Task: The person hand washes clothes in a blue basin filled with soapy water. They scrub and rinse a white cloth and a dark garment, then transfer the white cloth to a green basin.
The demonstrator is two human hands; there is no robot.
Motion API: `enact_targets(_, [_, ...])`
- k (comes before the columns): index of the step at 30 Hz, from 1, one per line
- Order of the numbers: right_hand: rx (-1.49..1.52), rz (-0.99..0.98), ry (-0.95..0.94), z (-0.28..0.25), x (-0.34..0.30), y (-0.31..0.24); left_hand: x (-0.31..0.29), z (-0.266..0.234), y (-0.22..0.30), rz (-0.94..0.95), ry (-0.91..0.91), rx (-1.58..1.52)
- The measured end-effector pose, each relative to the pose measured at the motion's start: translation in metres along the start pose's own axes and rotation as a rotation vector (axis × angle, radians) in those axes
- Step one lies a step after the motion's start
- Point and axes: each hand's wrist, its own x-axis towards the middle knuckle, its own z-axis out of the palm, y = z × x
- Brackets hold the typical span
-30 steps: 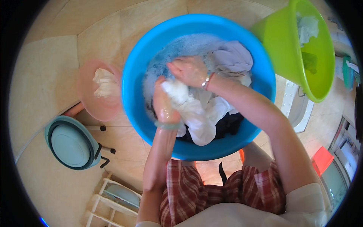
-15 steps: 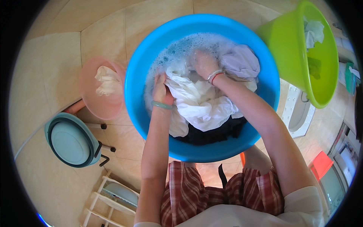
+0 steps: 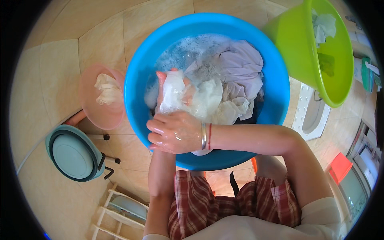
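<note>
A large blue basin holds sudsy water and wet laundry. My left hand is raised over the suds with a soaked white cloth across its palm; fingertips show at the cloth's edges. My right hand lies across my left wrist with its fingers curled over it. The bracelet on my left arm is hidden beneath. A silver bangle and a red string circle my right wrist. A pale lavender garment rests on the right side of the basin, beside more crumpled white fabric.
At the right a lime-green bucket leans over, cloth inside. A pink basin with a cream cloth stands left, above a grey-green folding basin. A wooden rack is lower left; a white squat toilet lies right.
My right hand has come out of the suds and crossed to my left wrist. The left hand has turned and lifted with the white cloth. The lavender garment now lies more spread out.
</note>
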Motion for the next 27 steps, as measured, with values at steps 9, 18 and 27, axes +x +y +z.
enact_targets(9, [-0.016, 0.005, 0.323, 0.001, 0.01, 0.018, -0.028, -0.008, 0.002, 0.03, 0.382, 0.054])
enact_targets(18, [-0.23, 0.339, 0.188, -0.026, -0.019, 0.11, -0.01, 0.055, -0.034, 0.397, 0.941, 0.302])
enact_targets(27, [-0.135, 0.56, 0.005, -0.064, -0.079, 0.103, -0.039, 0.058, 0.018, 0.367, 0.959, 1.097])
